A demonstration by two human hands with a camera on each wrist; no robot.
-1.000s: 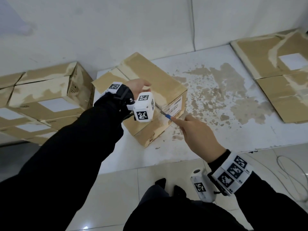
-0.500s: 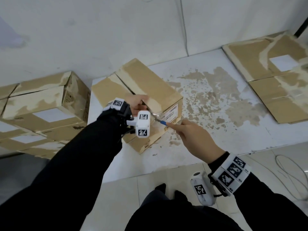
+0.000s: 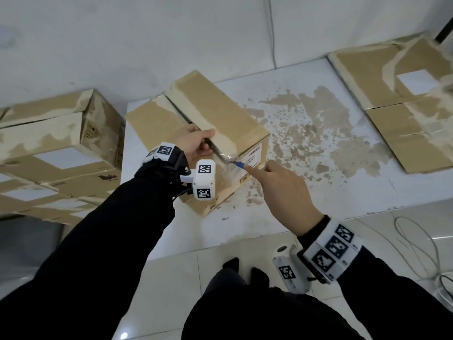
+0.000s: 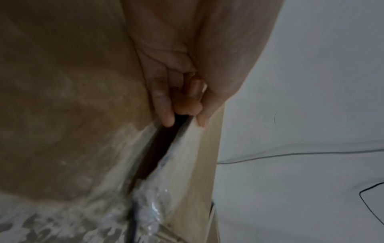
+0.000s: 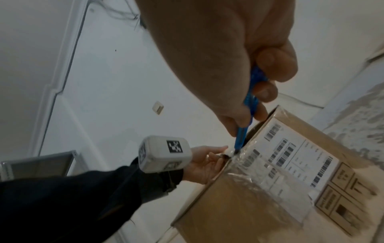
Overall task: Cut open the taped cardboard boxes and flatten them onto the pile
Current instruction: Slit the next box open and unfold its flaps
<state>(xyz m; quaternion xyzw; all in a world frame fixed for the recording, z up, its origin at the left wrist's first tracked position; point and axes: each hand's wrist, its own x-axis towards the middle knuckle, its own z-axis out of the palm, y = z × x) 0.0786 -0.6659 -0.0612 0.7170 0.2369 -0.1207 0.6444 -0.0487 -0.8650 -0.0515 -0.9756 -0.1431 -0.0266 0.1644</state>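
Note:
A taped cardboard box (image 3: 220, 111) lies on the white table (image 3: 282, 217), its top seam slit open along the middle. My left hand (image 3: 208, 142) grips the edge of the right top flap, thumb on top and fingers (image 4: 166, 106) curled into the dark gap. My right hand (image 3: 250, 169) holds a blue-handled knife (image 3: 239, 164). In the right wrist view the knife (image 5: 251, 105) points down with its tip in the crinkled clear tape (image 5: 243, 166) at the near end of the seam, just above the shipping label (image 5: 290, 161).
Several taped boxes (image 3: 56, 143) are stacked at the left, touching the table's side. Flattened cardboard (image 3: 404, 106) lies at the back right of the table. Loose cables (image 3: 416, 244) trail on the tiled floor at the right. A white wall stands close behind.
My left hand slid from the box top to the seam and hooked its fingers into the gap. The knife has stayed at the near end of the seam.

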